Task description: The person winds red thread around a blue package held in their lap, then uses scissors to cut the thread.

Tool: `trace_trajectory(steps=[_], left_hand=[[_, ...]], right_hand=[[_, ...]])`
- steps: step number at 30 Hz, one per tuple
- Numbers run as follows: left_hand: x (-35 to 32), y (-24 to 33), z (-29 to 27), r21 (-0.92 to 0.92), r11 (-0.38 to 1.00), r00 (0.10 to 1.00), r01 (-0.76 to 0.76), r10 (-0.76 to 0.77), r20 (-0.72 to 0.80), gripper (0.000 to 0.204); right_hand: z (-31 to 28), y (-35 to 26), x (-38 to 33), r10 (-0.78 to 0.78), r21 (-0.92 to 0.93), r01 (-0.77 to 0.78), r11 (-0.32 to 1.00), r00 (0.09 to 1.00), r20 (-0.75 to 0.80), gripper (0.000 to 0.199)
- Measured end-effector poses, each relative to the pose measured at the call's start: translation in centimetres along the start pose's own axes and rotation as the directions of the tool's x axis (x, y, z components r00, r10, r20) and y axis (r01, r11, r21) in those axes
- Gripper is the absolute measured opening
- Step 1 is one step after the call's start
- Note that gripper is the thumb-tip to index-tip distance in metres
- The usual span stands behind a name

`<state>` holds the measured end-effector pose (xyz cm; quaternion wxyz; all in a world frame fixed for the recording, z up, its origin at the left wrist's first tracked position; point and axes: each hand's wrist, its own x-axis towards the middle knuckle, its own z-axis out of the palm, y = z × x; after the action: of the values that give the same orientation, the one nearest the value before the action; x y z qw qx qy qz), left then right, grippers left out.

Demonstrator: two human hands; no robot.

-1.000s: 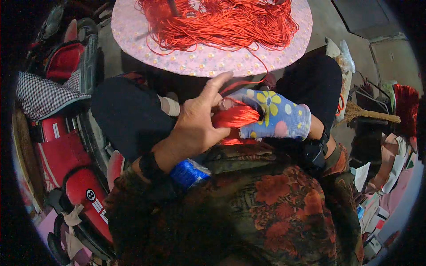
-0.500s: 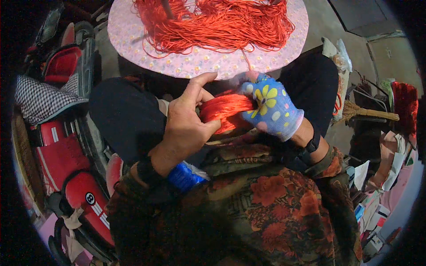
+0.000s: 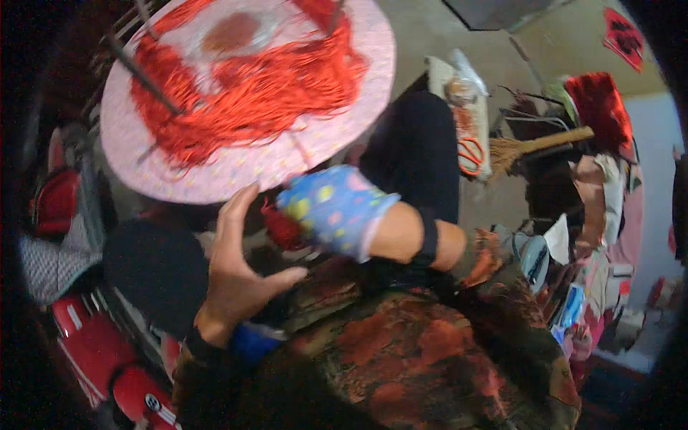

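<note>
My right hand (image 3: 333,208), in a blue glove with a floral and dotted pattern, is closed on a bundle of red cord (image 3: 283,226). The bundle pokes out at the glove's left side, and the fingers are partly hidden and blurred. My bare left hand (image 3: 236,261) is apart from it, thumb and fingers spread, nothing in the gap. Beyond both hands, a loose ring of red cord (image 3: 279,82) lies around upright rods on a round table with a pink patterned cover (image 3: 244,179). One strand runs from the table's cord toward the glove.
Orange-handled scissors (image 3: 471,156) lie on a pale strip right of my knee, beside a straw broom (image 3: 537,145). A blue bundle (image 3: 256,342) sits near my left wrist. A red ride-on toy (image 3: 140,394) stands at lower left. Papers and bags (image 3: 573,308) crowd the right side.
My left hand has come off the red cord bundle and opened. My right hand has drawn across toward the left with the bundle. The view has swung right, shifting the table leftward.
</note>
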<state>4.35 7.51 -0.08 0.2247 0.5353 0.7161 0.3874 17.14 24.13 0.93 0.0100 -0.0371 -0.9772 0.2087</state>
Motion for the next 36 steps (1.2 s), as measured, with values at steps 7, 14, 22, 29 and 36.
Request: trace_trajectory(steps=[7, 14, 22, 29, 36], left_hand=[[1.3, 0.4, 1.8, -0.047, 0.992, 0.989, -0.117, 0.112, -0.097, 0.101], [1.7, 0.5, 2.4, -0.205, 0.975, 0.975, 0.08, -0.119, -0.189, 0.089], [0.5, -2.2, 1.5, -0.397, 0.822, 0.912, 0.408, -0.349, 0.214, 0.048], [1.9, -0.1, 0.9, -0.272, 0.819, 0.834, 0.505, -0.382, 0.398, 0.023], [2.4, -1.5, 2.4, -0.163, 0.949, 0.912, 0.269, -0.196, 0.361, 0.016]], right_hand=[[1.2, -2.3, 2.6, 0.013, 0.212, -0.028, 0.977, 0.997, 0.074, 0.028], [2.5, -1.6, 2.5, 0.027, 0.319, 0.018, 0.948, 0.99, -0.138, 0.029], [1.2, -0.7, 1.3, -0.041, 0.342, 0.117, 0.932, 0.975, -0.22, 0.023], [1.1, 0.3, 0.4, 0.004, 0.419, 0.061, 0.906, 0.989, -0.151, 0.023], [1.5, 1.1, -1.2, 0.033, 0.519, 0.055, 0.853, 0.987, -0.16, 0.027]])
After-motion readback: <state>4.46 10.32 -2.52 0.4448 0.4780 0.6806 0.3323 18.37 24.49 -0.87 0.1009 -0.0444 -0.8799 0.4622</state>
